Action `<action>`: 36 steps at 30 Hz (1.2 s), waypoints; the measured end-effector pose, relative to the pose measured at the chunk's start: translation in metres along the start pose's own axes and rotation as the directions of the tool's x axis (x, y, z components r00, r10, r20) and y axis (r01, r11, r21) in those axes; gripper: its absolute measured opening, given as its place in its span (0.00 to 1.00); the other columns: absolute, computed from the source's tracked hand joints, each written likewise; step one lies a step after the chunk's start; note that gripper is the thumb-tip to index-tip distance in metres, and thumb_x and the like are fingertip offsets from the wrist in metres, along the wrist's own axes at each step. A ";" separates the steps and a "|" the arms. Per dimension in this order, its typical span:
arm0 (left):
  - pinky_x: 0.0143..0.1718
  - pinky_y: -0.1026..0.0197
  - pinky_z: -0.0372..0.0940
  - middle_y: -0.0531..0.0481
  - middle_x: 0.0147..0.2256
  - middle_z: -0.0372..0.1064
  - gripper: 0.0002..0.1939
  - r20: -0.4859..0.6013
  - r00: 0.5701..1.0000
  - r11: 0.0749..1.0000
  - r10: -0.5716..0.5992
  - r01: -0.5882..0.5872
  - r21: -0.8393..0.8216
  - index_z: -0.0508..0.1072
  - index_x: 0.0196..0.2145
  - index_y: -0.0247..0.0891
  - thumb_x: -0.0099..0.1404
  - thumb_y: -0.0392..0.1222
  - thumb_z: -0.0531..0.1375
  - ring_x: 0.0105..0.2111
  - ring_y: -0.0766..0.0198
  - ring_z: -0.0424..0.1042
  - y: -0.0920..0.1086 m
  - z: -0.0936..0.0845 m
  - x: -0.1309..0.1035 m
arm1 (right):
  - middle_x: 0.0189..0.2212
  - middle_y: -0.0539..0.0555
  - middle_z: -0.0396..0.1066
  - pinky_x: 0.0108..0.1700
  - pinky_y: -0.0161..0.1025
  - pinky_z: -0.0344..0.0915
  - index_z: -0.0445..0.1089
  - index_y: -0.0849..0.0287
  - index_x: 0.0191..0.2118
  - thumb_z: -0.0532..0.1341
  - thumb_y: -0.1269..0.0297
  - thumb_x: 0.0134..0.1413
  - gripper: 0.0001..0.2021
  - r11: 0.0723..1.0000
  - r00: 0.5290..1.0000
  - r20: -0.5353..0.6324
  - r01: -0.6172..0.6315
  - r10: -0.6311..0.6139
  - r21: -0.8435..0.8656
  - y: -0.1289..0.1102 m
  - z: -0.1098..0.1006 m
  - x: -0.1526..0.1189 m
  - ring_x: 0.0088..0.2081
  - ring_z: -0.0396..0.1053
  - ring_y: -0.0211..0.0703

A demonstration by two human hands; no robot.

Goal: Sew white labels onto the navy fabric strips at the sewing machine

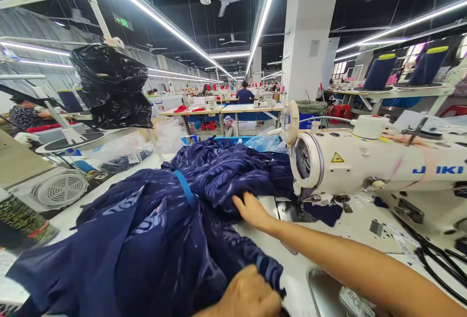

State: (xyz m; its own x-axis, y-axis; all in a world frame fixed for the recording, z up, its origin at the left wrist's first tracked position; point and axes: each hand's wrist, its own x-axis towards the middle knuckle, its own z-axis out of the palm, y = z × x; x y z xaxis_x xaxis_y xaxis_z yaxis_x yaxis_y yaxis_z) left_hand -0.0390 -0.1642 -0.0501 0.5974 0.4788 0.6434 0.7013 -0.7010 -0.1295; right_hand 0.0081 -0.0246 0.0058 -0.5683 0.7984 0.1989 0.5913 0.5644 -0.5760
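Observation:
A big heap of navy fabric point(153, 239) with pale lettering covers the left and middle of the white table, and a bright blue strip point(185, 188) is wrapped round part of it. At the bottom edge, my left hand point(248, 290) is curled into a fist on the fabric's near end. My right hand point(251, 210) reaches in from the right, its fingers pressed into the navy folds beside the needle area of a white sewing machine point(365, 161). The fingertips of my right hand are partly buried in the cloth.
Black scissors point(438, 263) and a metal tray point(324, 292) lie at the right. A black plastic bag point(113, 85) hangs at the left above a thread stand. Thread cones point(379, 72) stand at the back right. Farther off, a seated person point(244, 94) is among other worktables.

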 end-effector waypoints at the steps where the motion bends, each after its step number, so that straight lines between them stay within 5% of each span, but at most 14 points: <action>1: 0.19 0.62 0.50 0.55 0.14 0.57 0.17 0.024 1.000 1.000 -0.008 0.008 0.012 0.61 0.21 0.38 0.66 0.39 0.43 0.15 0.68 0.55 -0.015 -0.001 0.009 | 0.41 0.66 0.69 0.42 0.41 0.62 0.64 0.68 0.44 0.46 0.58 0.60 0.19 1.000 1.000 -0.003 0.000 0.000 -0.017 0.001 -0.001 0.013 0.45 0.67 0.50; 6: 0.25 0.59 0.55 0.51 0.20 0.62 0.17 0.149 0.985 0.986 -0.088 0.064 0.155 0.65 0.27 0.38 0.65 0.31 0.40 0.22 0.63 0.62 -0.093 -0.012 0.048 | 0.38 0.65 0.71 0.40 0.41 0.62 0.67 0.67 0.39 0.43 0.59 0.61 0.20 0.999 1.000 -0.009 -0.030 0.029 -0.037 0.016 -0.011 0.056 0.41 0.69 0.50; 9: 0.26 0.58 0.55 0.50 0.20 0.62 0.18 0.181 0.981 0.988 -0.066 0.038 0.151 0.64 0.27 0.39 0.64 0.30 0.39 0.22 0.63 0.60 -0.108 -0.010 0.055 | 0.41 0.62 0.70 0.43 0.39 0.61 0.67 0.65 0.42 0.45 0.61 0.61 0.17 1.000 1.000 -0.010 0.003 -0.003 -0.028 0.024 -0.019 0.048 0.44 0.68 0.46; 14: 0.29 0.58 0.54 0.51 0.22 0.62 0.14 0.251 0.966 0.996 0.056 -0.071 0.052 0.64 0.24 0.38 0.62 0.32 0.44 0.24 0.64 0.59 -0.076 -0.011 0.059 | 0.50 0.59 0.64 0.50 0.36 0.58 0.64 0.65 0.49 0.51 0.63 0.58 0.16 0.994 0.995 0.018 0.103 -0.103 -0.024 0.040 -0.045 -0.009 0.51 0.62 0.41; 20: 0.32 0.57 0.52 0.51 0.23 0.63 0.16 0.445 0.895 0.980 0.024 0.066 -0.186 0.66 0.20 0.37 0.63 0.38 0.47 0.26 0.64 0.60 -0.021 -0.035 0.080 | 0.45 0.58 0.67 0.50 0.38 0.58 0.66 0.64 0.46 0.54 0.65 0.55 0.14 0.960 0.958 0.120 0.271 -0.261 -0.066 0.073 -0.105 -0.086 0.48 0.64 0.42; 24: 0.31 0.60 0.55 0.51 0.24 0.64 0.17 0.476 0.875 0.926 0.088 0.105 -0.364 0.68 0.22 0.39 0.63 0.33 0.45 0.26 0.66 0.61 0.005 -0.043 0.094 | 0.37 0.55 0.70 0.44 0.36 0.60 0.68 0.64 0.40 0.55 0.70 0.53 0.09 0.980 0.985 0.073 0.165 -0.158 -0.110 0.102 -0.146 -0.119 0.39 0.66 0.39; 27: 0.28 0.64 0.58 0.51 0.26 0.66 0.17 0.418 0.904 0.883 0.090 0.122 -0.453 0.71 0.29 0.41 0.63 0.33 0.44 0.27 0.66 0.64 0.019 -0.048 0.104 | 0.30 0.52 0.69 0.38 0.34 0.60 0.69 0.64 0.31 0.56 0.74 0.49 0.05 0.986 0.996 0.045 0.082 -0.076 -0.144 0.118 -0.168 -0.140 0.33 0.65 0.37; 32: 0.28 0.67 0.63 0.51 0.28 0.69 0.14 0.369 0.929 0.828 -0.028 0.229 -0.512 0.71 0.38 0.43 0.64 0.37 0.47 0.28 0.66 0.68 0.028 -0.040 0.132 | 0.26 0.49 0.66 0.33 0.31 0.57 0.68 0.63 0.27 0.57 0.75 0.48 0.04 0.976 0.962 0.247 0.159 -0.119 -0.147 0.124 -0.179 -0.171 0.28 0.63 0.34; 36: 0.37 0.60 0.65 0.48 0.39 0.71 0.17 0.398 0.868 0.772 -0.296 0.463 -0.435 0.67 0.46 0.39 0.59 0.39 0.50 0.38 0.61 0.69 0.019 -0.005 0.150 | 0.29 0.50 0.67 0.31 0.31 0.54 0.69 0.61 0.30 0.58 0.71 0.50 0.03 0.960 0.933 0.319 0.225 -0.165 -0.164 0.119 -0.172 -0.187 0.29 0.62 0.35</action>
State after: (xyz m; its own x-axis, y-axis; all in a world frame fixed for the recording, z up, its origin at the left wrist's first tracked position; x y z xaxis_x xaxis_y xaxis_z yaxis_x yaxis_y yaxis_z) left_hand 0.0620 -0.1086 0.0478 0.4660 0.8336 0.2966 0.6489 -0.5499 0.5259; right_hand 0.2832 -0.0706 0.0360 -0.8103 0.5854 0.0278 0.5335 0.7564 -0.3786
